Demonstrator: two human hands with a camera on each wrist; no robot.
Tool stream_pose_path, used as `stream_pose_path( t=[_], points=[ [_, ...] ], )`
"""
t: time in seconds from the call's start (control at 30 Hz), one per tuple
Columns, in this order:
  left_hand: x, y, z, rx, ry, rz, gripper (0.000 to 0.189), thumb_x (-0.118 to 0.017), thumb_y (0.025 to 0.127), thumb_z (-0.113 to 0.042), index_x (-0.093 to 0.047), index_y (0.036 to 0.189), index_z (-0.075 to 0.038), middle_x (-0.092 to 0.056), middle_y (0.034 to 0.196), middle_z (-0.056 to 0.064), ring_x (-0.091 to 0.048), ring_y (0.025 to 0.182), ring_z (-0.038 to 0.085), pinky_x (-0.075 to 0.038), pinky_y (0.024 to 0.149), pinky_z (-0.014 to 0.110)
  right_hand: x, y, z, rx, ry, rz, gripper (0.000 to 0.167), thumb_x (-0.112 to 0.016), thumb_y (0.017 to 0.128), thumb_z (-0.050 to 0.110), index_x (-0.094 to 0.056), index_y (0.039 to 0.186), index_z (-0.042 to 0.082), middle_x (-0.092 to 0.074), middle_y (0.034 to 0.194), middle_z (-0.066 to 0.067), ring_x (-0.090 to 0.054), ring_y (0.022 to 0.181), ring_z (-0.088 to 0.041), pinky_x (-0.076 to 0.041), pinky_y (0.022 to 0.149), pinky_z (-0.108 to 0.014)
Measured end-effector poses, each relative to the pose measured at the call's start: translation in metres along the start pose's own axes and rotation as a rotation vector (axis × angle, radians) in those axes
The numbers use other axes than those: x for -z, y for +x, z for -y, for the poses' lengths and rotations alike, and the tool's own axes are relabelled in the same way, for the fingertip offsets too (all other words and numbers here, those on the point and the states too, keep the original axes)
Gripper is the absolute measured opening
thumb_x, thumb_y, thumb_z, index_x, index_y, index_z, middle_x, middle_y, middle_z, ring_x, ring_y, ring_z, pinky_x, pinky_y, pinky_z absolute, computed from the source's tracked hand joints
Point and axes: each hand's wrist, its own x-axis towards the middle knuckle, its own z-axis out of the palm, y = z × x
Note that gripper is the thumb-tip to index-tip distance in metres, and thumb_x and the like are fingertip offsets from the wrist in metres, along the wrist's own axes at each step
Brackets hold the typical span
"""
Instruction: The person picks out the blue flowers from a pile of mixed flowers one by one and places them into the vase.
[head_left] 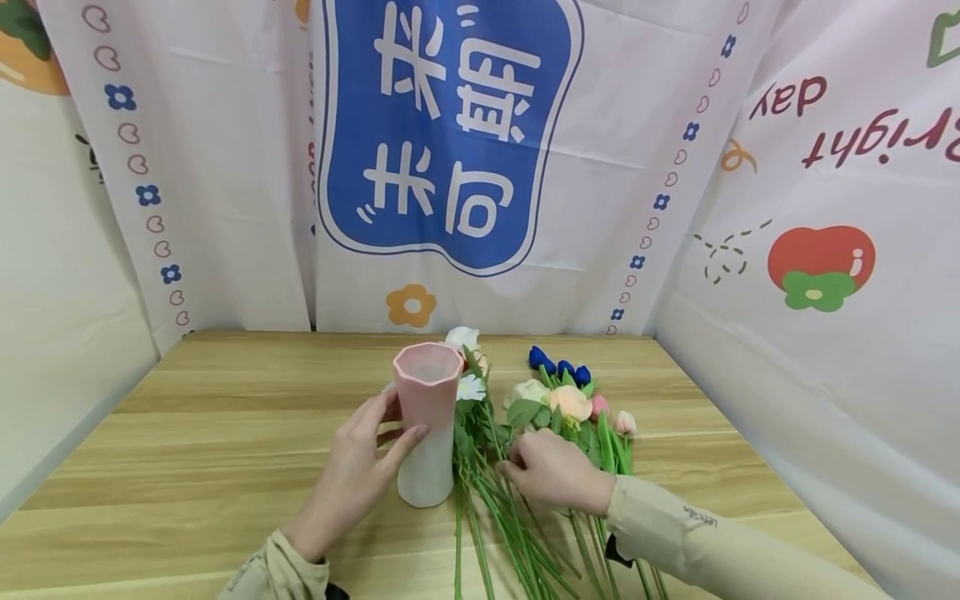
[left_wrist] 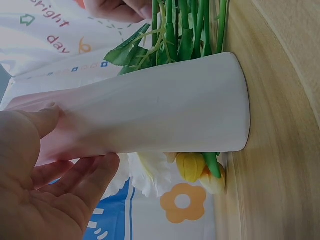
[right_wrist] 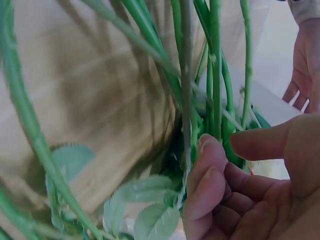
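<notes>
A tall vase (head_left: 427, 425), pink at the top and fading to white, stands upright on the wooden table. My left hand (head_left: 367, 462) holds its upper side, thumb and fingers around it. In the left wrist view the vase (left_wrist: 165, 107) lies across the picture with its base on the table. Beside it, my right hand (head_left: 555, 471) is among the artificial flowers, fingers curled. The right wrist view shows green flower stems (right_wrist: 216, 75) running between the right hand's thumb and index finger. White flowers (head_left: 471, 387) lie right behind the vase.
To the right lie blue tulips (head_left: 566, 368), a peach flower (head_left: 572, 402) and pink buds (head_left: 625, 423), their stems pointing towards me. The wooden table (head_left: 225, 450) ends at a printed cloth (head_left: 240, 208) hanging behind it, with more cloth at both sides.
</notes>
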Motion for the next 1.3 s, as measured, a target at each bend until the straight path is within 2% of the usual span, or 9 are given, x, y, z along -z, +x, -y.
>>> stream_pose_path(
  t=[0.2,0.33,0.5,0.7,0.97,1.13,1.3],
  points=[
    [0.000,0.001,-0.001,-0.003,-0.001,-0.001,0.060,-0.072,0.092,-0.026,-0.047,0.141,-0.003,-0.057,0.127,0.011,-0.062,0.106,0.022,-0.058,0.082,0.026,0.017,-0.002,-0.010,-0.021,-0.016,-0.053,0.050,-0.062,0.098,0.018,-0.037,0.055,0.019,-0.027,0.046,0.010,-0.024,0.038,-0.004,-0.025,0.038,-0.017],
    [0.000,0.001,-0.001,-0.004,-0.005,0.000,0.060,-0.072,0.092,-0.024,-0.047,0.142,-0.003,-0.057,0.127,0.011,-0.062,0.106,0.023,-0.058,0.082,0.026,0.028,-0.008,-0.019,-0.071,-0.053,-0.074,0.049,-0.063,0.096,0.015,-0.035,0.055,0.017,-0.024,0.047,0.010,-0.024,0.040,-0.005,-0.022,0.039,-0.018],
    [0.000,0.001,-0.002,-0.004,-0.005,0.002,0.060,-0.072,0.092,-0.024,-0.047,0.142,-0.003,-0.058,0.126,0.011,-0.062,0.106,0.023,-0.058,0.082,0.026,0.037,-0.022,-0.027,-0.144,-0.090,-0.076,0.053,-0.067,0.092,0.013,-0.033,0.052,0.018,-0.020,0.045,0.012,-0.020,0.040,-0.004,-0.016,0.039,-0.017],
    [0.001,0.002,-0.001,-0.014,0.004,-0.005,0.060,-0.072,0.092,-0.026,-0.047,0.141,-0.002,-0.059,0.124,0.011,-0.062,0.105,0.022,-0.058,0.082,0.027,0.043,-0.043,-0.028,-0.215,-0.079,-0.095,0.053,-0.071,0.089,0.012,-0.033,0.052,0.017,-0.022,0.045,0.011,-0.021,0.040,-0.004,-0.019,0.040,-0.017],
    [0.000,0.002,0.000,-0.005,0.000,0.001,0.060,-0.071,0.092,-0.026,-0.047,0.141,-0.002,-0.058,0.125,0.011,-0.062,0.106,0.023,-0.058,0.082,0.027,0.038,-0.066,-0.027,-0.310,-0.031,-0.103,0.053,-0.075,0.088,0.019,-0.035,0.053,0.017,-0.022,0.047,0.009,-0.021,0.042,-0.006,-0.027,0.042,-0.019],
    [0.000,0.001,0.001,-0.002,-0.006,0.003,0.060,-0.071,0.092,-0.026,-0.047,0.141,-0.002,-0.058,0.124,0.011,-0.062,0.106,0.023,-0.058,0.082,0.027,0.031,-0.077,-0.027,-0.337,-0.005,-0.117,0.052,-0.075,0.088,0.023,-0.036,0.053,0.017,-0.022,0.046,0.011,-0.020,0.043,-0.005,-0.018,0.041,-0.017],
    [0.000,0.001,0.001,-0.003,-0.005,0.002,0.061,-0.071,0.092,-0.027,-0.046,0.141,-0.002,-0.058,0.124,0.011,-0.062,0.106,0.023,-0.058,0.082,0.027,0.025,-0.087,-0.025,-0.353,0.024,-0.121,0.053,-0.075,0.087,0.027,-0.037,0.052,0.017,-0.022,0.045,0.012,-0.019,0.042,-0.005,-0.015,0.041,-0.016]
  ],
)
